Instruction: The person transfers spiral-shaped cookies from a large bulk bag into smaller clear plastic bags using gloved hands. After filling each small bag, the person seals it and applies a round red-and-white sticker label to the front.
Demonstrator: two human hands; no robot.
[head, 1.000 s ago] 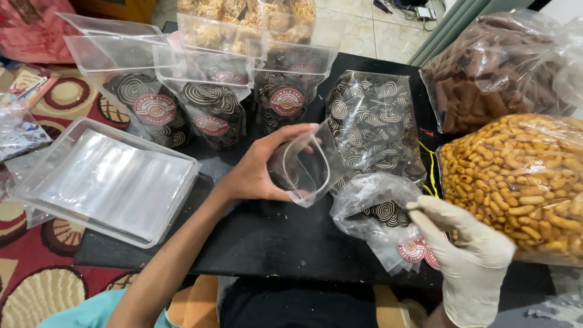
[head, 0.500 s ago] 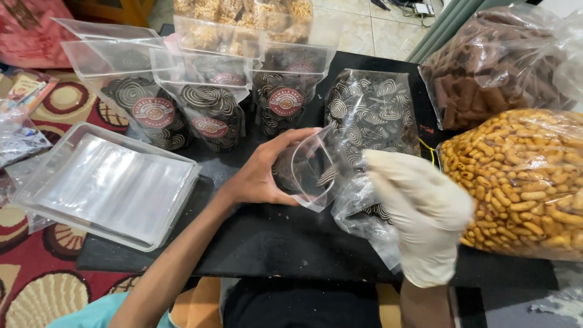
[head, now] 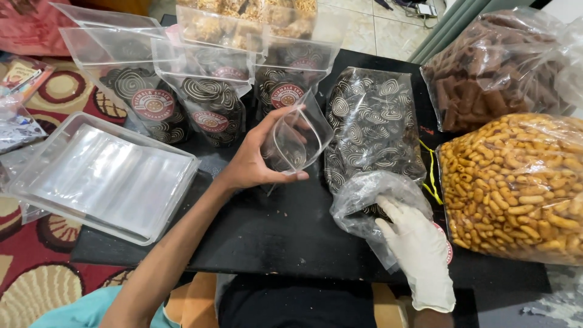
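The bare left hand (head: 252, 164) holds a small clear pouch (head: 297, 138) open, and the gloved right hand (head: 419, 255) nearby reaches into a big bag of swirly snacks (head: 370, 143).

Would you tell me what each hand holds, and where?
Left hand grips the empty clear pouch at its open mouth; gloved right hand reaches into the plastic bag.

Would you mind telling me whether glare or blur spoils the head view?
Head view: sharp overall; glare streaks the clear tray; soft reflections on the empty pouch in the left hand; gloved right hand is crisp inside a bag.
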